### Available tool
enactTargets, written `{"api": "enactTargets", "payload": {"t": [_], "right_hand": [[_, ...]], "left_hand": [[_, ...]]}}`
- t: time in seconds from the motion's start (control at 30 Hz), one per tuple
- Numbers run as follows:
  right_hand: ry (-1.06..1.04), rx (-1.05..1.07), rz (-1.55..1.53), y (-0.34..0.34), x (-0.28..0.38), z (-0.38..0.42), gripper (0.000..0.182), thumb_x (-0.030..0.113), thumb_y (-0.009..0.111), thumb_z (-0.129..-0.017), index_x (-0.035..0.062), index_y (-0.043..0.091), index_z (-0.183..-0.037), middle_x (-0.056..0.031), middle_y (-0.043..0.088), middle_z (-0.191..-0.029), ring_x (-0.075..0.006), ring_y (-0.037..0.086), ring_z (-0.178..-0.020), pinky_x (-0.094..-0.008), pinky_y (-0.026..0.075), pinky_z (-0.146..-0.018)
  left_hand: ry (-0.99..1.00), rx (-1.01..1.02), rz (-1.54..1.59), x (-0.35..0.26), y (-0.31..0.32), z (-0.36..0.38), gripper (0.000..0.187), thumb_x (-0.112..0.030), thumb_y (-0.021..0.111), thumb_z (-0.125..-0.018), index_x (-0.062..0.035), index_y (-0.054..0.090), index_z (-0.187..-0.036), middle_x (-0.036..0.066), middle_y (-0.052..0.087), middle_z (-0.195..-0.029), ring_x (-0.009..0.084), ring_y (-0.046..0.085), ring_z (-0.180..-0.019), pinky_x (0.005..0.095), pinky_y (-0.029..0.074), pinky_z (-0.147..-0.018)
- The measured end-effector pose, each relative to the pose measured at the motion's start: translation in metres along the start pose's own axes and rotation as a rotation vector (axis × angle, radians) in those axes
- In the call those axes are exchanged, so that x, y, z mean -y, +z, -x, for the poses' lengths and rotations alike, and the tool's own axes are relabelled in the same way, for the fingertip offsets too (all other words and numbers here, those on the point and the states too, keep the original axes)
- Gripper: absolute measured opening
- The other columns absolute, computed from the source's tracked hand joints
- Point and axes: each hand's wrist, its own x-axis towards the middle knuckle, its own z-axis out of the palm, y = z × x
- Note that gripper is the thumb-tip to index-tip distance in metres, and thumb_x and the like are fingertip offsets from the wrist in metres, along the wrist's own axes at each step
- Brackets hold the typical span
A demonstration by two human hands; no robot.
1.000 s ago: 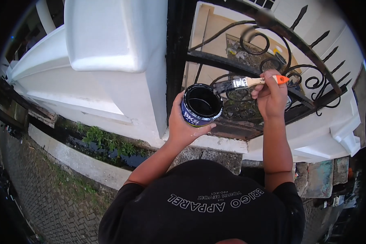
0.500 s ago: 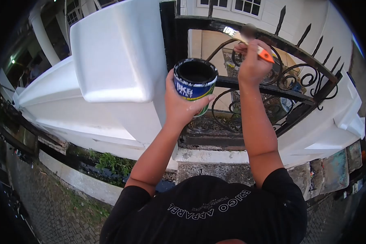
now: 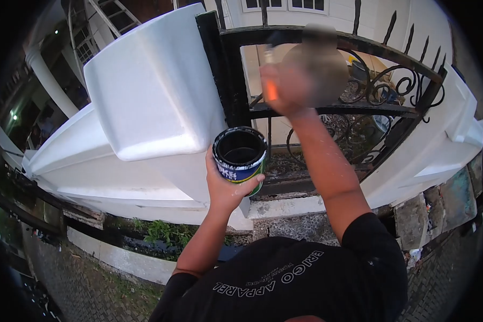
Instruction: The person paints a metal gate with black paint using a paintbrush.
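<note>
the left hand [image 3: 225, 185] wraps around an open tin of black paint [image 3: 240, 155], held low beside the white pillar [image 3: 155, 91]. farther off, the right hand [image 3: 300, 75], blurred, grips an orange-handled brush [image 3: 271, 88] against the black iron railing [image 3: 306, 37]; a loaded brush could drip or smear black onto that white.

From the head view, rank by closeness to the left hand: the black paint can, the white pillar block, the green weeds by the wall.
1. Black paint can: held in left hand.
2. White pillar block: up-left.
3. Green weeds: below, lower left.
</note>
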Motion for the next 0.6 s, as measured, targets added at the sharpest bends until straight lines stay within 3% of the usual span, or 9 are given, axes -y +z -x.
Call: {"api": "enactTargets", "payload": {"t": [0.1,0.17,0.23,0.3,0.37,0.47,0.5,0.6], "right_hand": [[0.006,-0.004,-0.126,0.016,0.028,-0.009,0.017,0.004,0.075,-0.077,0.0100,0.068,-0.091,-0.0057,0.071,-0.084,-0.0233,0.068,-0.070,-0.0329,0.055,-0.063],[0.019,-0.109,-0.256,0.017,0.022,-0.007,0.017,0.001,0.075,-0.077,0.0086,0.068,-0.091,-0.0065,0.070,-0.082,-0.0240,0.068,-0.069,-0.0336,0.054,-0.062],[0.140,-0.257,-0.195,0.006,0.003,-0.006,0.014,0.007,0.071,-0.078,0.0111,0.066,-0.090,-0.0034,0.068,-0.079,-0.0244,0.066,-0.068,-0.0364,0.052,-0.062],[0.276,-0.242,-0.018,-0.022,-0.017,0.000,0.012,0.006,0.071,-0.080,0.0093,0.066,-0.090,-0.0055,0.070,-0.082,-0.0256,0.067,-0.070,-0.0367,0.053,-0.063],[0.324,-0.361,0.102,-0.036,-0.037,0.005,0.012,0.005,0.070,-0.080,0.0100,0.067,-0.091,-0.0055,0.069,-0.081,-0.0257,0.067,-0.069,-0.0366,0.053,-0.061],[0.256,-0.316,0.228,-0.030,-0.031,0.001,0.015,0.005,0.071,-0.078,0.0112,0.067,-0.090,-0.0046,0.068,-0.078,-0.0255,0.066,-0.067,-0.0370,0.053,-0.059],[0.108,-0.287,0.126,-0.016,-0.021,-0.002,0.019,0.005,0.072,-0.074,0.0126,0.067,-0.090,-0.0041,0.065,-0.076,-0.0250,0.064,-0.066,-0.0369,0.052,-0.058],[0.052,-0.135,-0.077,0.023,0.022,-0.007,0.021,0.004,0.073,-0.072,0.0131,0.067,-0.090,-0.0036,0.061,-0.075,-0.0238,0.062,-0.067,-0.0356,0.051,-0.058]], "left_hand": [[-0.055,-0.008,0.018,-0.010,-0.006,0.010,0.106,-0.018,0.095,-0.058,0.0003,0.033,-0.142,0.017,0.054,-0.131,0.0257,0.057,-0.121,0.0391,0.045,-0.105],[-0.053,-0.001,0.002,-0.001,-0.010,0.014,0.108,-0.021,0.096,-0.058,0.0012,0.031,-0.142,0.017,0.055,-0.131,0.0256,0.058,-0.120,0.0382,0.045,-0.104],[-0.055,0.001,-0.019,0.004,-0.012,0.019,0.110,-0.025,0.096,-0.059,0.0013,0.030,-0.143,0.018,0.055,-0.130,0.0261,0.059,-0.120,0.0375,0.046,-0.103],[-0.055,0.020,-0.026,0.007,-0.014,0.023,0.110,-0.025,0.096,-0.059,0.0011,0.030,-0.143,0.018,0.056,-0.130,0.0262,0.059,-0.120,0.0376,0.046,-0.103],[-0.057,0.039,-0.004,0.011,-0.013,0.026,0.110,-0.024,0.096,-0.059,0.0006,0.030,-0.143,0.018,0.056,-0.130,0.0262,0.059,-0.120,0.0377,0.046,-0.103],[-0.070,0.050,0.020,0.012,-0.011,0.032,0.110,-0.024,0.096,-0.059,0.0008,0.030,-0.143,0.018,0.056,-0.130,0.0260,0.059,-0.120,0.0376,0.046,-0.103],[-0.084,0.048,0.021,0.012,-0.012,0.034,0.111,-0.025,0.096,-0.059,0.0011,0.029,-0.143,0.018,0.056,-0.130,0.0260,0.059,-0.120,0.0377,0.046,-0.103],[-0.097,0.039,0.000,0.018,-0.014,0.039,0.112,-0.026,0.097,-0.058,0.0016,0.029,-0.143,0.018,0.056,-0.130,0.0261,0.059,-0.120,0.0378,0.046,-0.103]]}}
